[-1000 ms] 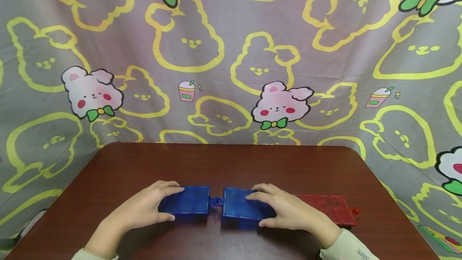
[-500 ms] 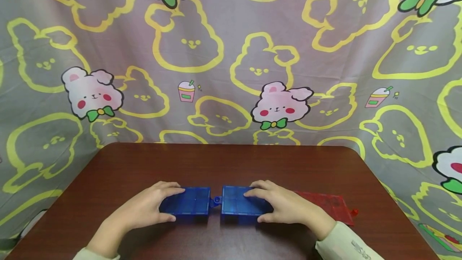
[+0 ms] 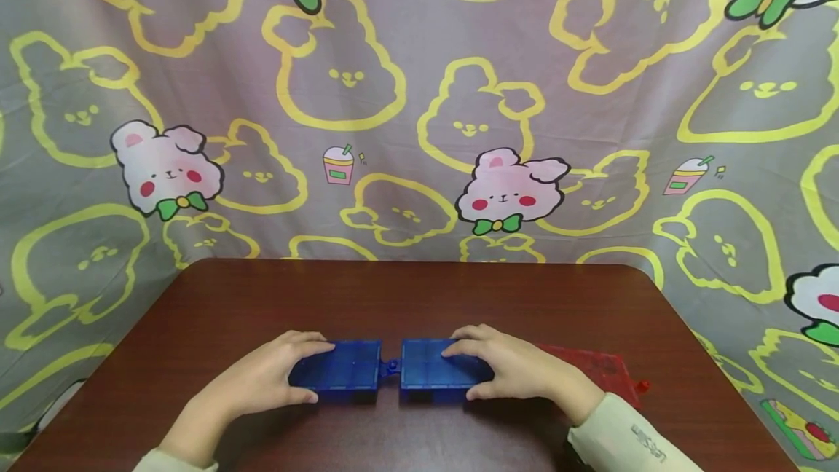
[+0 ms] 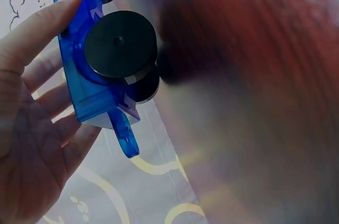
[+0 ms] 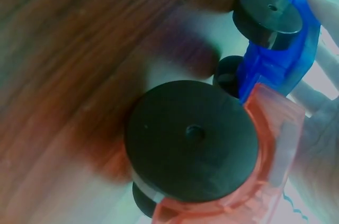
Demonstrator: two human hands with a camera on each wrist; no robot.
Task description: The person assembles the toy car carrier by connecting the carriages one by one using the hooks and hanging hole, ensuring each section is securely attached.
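Observation:
Two translucent blue toy car bases on black wheels stand end to end in the head view. My left hand (image 3: 265, 377) grips the left blue car base (image 3: 347, 365), thumb on the near side and fingers over the far side. In the same way my right hand (image 3: 521, 368) holds the right blue car base (image 3: 429, 366). Between the two sits a small blue ring coupling (image 3: 391, 367), apparently joining them. The left wrist view shows black wheels (image 4: 119, 45) and a blue tab (image 4: 126, 139) at the base's rear.
Behind my right hand and forearm lies a partly covered red car base (image 3: 593, 368) with a small red peg; its black wheel (image 5: 193, 139) shows close up in the right wrist view. A brown table (image 3: 406, 297) bears everything. A patterned cloth (image 3: 406, 130) hangs around it.
My right hand has shifted slightly left with its blue car base, which now sits level and nearer the left one. The red car base has turned a little. My left hand stays almost still.

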